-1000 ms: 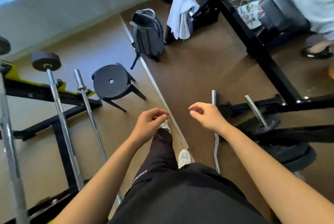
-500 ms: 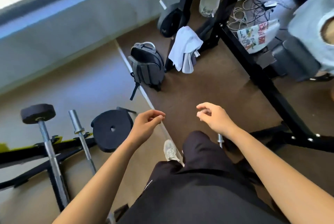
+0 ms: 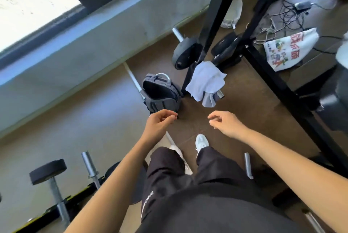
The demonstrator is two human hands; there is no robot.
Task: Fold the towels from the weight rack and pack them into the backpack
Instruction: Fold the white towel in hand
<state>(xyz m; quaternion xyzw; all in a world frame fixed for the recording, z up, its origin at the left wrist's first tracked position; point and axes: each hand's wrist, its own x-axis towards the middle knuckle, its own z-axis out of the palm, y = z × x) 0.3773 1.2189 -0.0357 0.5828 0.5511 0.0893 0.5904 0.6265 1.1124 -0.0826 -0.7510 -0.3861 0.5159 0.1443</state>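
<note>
White towels (image 3: 205, 80) hang in a bunch over a peg of the black weight rack (image 3: 216, 25), a greyer one drooping below. A grey backpack (image 3: 161, 94) stands on the brown floor just left of them, its top unzipped and gaping. My left hand (image 3: 160, 122) hovers in front of the backpack's lower edge, fingers loosely curled, holding nothing. My right hand (image 3: 225, 122) hangs below the towels, fingers relaxed and empty. Both hands are short of the towels.
Black weight plates (image 3: 185, 54) sit at the rack's foot. A long black rack beam (image 3: 293, 93) runs down the right. Cables and a printed bag (image 3: 290, 48) lie beyond it. Dumbbells and bars (image 3: 50, 174) rest at lower left. A loose bar (image 3: 247, 165) lies by my right leg.
I have stepped forward, so the backpack and towels now appear closer and lower in view. Both hands stay empty and raised in front of me.
</note>
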